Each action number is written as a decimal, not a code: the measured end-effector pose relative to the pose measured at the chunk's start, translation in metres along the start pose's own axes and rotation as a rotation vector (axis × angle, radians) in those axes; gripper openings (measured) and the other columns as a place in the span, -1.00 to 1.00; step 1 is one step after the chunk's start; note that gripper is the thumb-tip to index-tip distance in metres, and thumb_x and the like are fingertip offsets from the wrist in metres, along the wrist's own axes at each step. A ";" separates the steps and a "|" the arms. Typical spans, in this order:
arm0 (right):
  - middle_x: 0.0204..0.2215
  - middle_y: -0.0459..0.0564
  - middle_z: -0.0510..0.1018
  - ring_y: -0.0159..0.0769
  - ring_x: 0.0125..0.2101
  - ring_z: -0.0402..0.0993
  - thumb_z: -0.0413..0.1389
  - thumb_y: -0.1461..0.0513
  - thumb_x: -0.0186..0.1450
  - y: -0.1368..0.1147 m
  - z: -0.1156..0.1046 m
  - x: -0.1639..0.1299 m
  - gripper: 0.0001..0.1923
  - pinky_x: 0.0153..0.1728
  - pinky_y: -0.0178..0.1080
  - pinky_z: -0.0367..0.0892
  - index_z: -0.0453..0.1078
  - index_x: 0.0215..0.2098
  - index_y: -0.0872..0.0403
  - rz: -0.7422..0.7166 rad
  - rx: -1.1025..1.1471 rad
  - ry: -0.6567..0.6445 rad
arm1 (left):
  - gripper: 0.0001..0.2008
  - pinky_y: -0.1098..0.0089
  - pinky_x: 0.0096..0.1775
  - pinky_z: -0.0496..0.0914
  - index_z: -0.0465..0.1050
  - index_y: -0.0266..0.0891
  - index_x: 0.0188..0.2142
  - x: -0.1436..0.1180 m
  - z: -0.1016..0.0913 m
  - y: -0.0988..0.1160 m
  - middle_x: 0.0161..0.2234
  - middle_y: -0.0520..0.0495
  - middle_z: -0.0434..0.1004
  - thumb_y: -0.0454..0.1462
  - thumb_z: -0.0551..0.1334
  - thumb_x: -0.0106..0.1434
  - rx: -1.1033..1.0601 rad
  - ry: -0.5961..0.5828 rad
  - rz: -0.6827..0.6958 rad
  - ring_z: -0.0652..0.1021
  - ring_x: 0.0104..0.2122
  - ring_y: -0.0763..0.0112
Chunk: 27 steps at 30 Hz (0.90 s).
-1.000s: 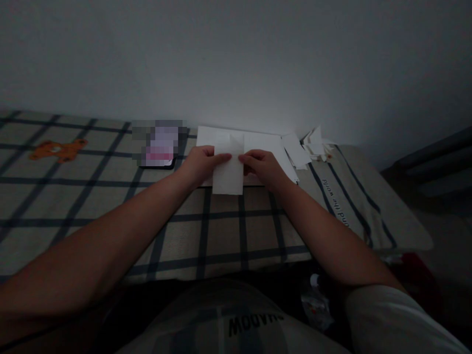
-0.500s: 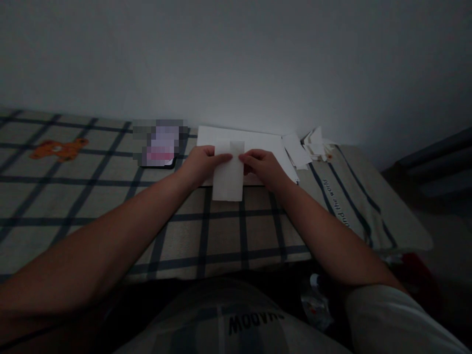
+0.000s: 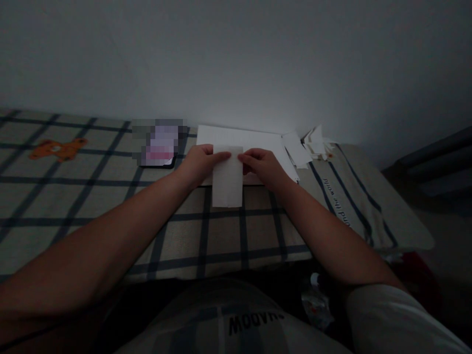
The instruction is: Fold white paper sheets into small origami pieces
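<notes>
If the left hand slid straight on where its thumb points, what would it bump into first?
Probably the right hand, pinching the same white paper strip, though depth is hard to judge.

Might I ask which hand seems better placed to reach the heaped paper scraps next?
Probably the right hand: it is nearer the paper scraps, while the left hand is across the held paper.

It's dim in here, a flat grey gloom. The wall [image 3: 236, 64] is palest low down, just behind the sheets [image 3: 254, 140], and darkens toward the upper corners. The slip [image 3: 227, 184] is greyer than those sheets, with soft shade on the cloth [image 3: 224, 241] below. Under the near edge it's almost black, and what may be a bottle [image 3: 317, 305] is murky. Coarse blocks mask the phone [image 3: 160, 145]; the arms [image 3: 121, 221] stretch wide toward the lower corners.
</notes>
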State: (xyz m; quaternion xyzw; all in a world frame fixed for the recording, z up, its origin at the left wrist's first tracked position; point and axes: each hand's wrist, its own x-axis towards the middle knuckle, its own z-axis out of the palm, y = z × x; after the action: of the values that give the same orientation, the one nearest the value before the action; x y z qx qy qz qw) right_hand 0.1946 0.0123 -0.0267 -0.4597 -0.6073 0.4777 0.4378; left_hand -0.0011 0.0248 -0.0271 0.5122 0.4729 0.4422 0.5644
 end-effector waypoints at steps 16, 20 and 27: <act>-0.57 -0.11 0.50 -0.39 -0.52 0.43 0.21 0.00 0.26 -0.001 0.001 0.000 -0.68 -0.40 -0.25 0.39 0.44 -0.48 0.05 -0.015 -0.019 0.021 | -0.76 0.37 -0.38 0.42 0.60 -0.24 -0.40 0.001 0.000 -0.001 -0.44 -0.05 0.61 -0.15 0.47 -0.03 0.030 0.015 0.042 0.54 -0.46 0.37; -0.60 -0.12 0.49 -0.40 -0.53 0.41 0.21 0.03 0.28 -0.003 0.000 -0.001 -0.68 -0.40 -0.25 0.35 0.43 -0.51 0.05 -0.071 -0.091 0.015 | -0.75 0.37 -0.40 0.41 0.60 -0.25 -0.40 0.000 0.001 0.000 -0.44 -0.06 0.61 -0.15 0.47 -0.04 0.097 0.040 0.039 0.54 -0.46 0.36; -0.54 -0.09 0.55 -0.36 -0.49 0.47 0.26 -0.03 0.24 -0.002 0.000 0.000 -0.67 -0.37 -0.22 0.40 0.50 -0.41 0.06 -0.014 -0.054 -0.013 | -0.75 0.38 -0.36 0.42 0.56 -0.26 -0.41 -0.001 0.002 0.003 -0.46 -0.02 0.58 -0.17 0.47 -0.05 -0.077 0.035 0.046 0.52 -0.47 0.40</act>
State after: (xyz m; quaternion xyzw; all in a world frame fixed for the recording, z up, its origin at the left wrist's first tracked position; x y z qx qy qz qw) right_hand 0.1949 0.0118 -0.0252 -0.4641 -0.6260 0.4610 0.4245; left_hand 0.0010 0.0233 -0.0244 0.4930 0.4537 0.4816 0.5649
